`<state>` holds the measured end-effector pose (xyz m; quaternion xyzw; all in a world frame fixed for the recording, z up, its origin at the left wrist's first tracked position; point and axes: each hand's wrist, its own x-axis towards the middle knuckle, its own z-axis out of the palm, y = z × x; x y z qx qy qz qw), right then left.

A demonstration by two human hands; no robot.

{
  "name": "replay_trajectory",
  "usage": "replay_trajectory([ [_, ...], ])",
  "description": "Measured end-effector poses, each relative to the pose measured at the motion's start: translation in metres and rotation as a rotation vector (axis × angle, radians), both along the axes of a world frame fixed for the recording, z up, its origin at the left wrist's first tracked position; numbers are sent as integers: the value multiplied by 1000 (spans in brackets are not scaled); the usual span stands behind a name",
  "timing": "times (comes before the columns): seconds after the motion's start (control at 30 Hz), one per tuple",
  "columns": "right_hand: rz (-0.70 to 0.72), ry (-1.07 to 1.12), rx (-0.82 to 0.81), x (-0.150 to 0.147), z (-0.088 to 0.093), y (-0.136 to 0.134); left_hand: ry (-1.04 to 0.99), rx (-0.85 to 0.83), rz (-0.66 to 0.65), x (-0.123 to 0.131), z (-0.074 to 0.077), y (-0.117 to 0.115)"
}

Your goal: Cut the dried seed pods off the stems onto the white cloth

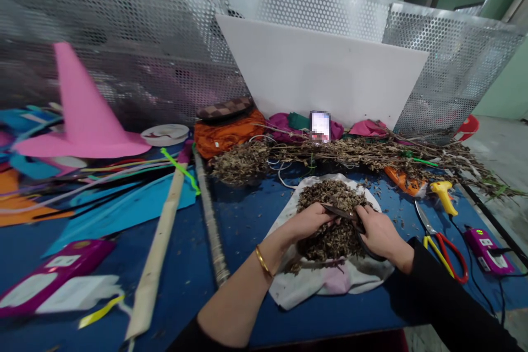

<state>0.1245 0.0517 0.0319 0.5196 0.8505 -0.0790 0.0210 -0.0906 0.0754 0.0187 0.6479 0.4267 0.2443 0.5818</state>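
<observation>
My right hand (378,232) is closed around dark-handled scissors (341,212), whose blades point left toward my other hand. My left hand (310,221), with a gold bangle on the wrist, has its fingers curled together at the blade tips; what they pinch is hidden. Both hands are over a heap of brown, crumbled dried plant bits (330,247). Under the heap lies a whitish cloth (297,292) with a pink patch, spread on the blue table (247,231).
Dried stalks (363,151) lie along the back before a white board (322,71). On the right are red-and-yellow-handled scissors (445,253), a yellow glue gun (443,195) and a purple power strip (489,250). Wooden sticks (159,253) and a pink paper hat (82,115) are left.
</observation>
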Motion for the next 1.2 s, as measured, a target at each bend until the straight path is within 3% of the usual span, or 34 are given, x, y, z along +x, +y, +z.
replay_trajectory([
  [0.27, 7, 5, -8, 1, -4, 1, 14, -46, 39, 2, 8, -2],
  [0.5, -10, 57, -21, 3, -5, 3, 42, -18, 38, -2, 3, 1],
  [0.77, -19, 168, 9, 13, 4, 6, -175, -75, 219, -6, 4, 2],
  [0.97, -1, 156, -11, 9, 7, 5, -246, -125, 161, -1, 2, 1],
  [1.2, 16, 90, -1, 3, 5, 1, -132, -137, 171, 4, 6, -6],
])
